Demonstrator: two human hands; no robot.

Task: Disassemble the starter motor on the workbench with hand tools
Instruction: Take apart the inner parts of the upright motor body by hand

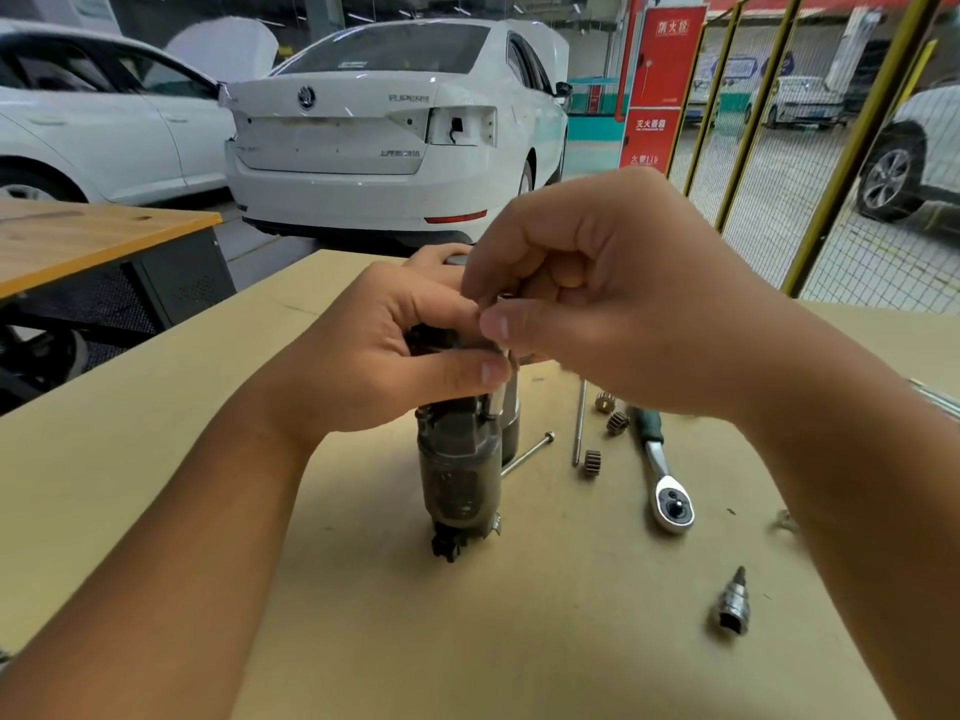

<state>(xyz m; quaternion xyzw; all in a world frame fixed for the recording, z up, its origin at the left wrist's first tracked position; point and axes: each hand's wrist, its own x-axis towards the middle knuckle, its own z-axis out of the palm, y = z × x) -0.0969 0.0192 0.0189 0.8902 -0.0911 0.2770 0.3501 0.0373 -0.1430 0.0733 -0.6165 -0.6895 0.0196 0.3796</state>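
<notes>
Fingers of my left hand (395, 356) grip the upright motor (460, 470) steady while my right hand (597, 298) pinches what looks like a thin pin at its top.

The workbench (363, 641) has a matt, pale tan top, smooth like fibreboard, with a few small dark specks. The starter motor (460, 470) is dull grey-brown metal, grimy and unpolished, with a black plastic-looking piece at its near end. The ratchet (670, 498) has a bright, glossy chromed head and a dark green rubbery-looking grip. The socket bit (732, 605) is shiny polished metal. Two long bolts (579, 423) are plain silvery steel with a satin sheen. Three small gears (591, 462) look brownish, matt and toothed. The neighbouring table (78, 241) shows orange-toned wood grain over dark matt metal.
</notes>
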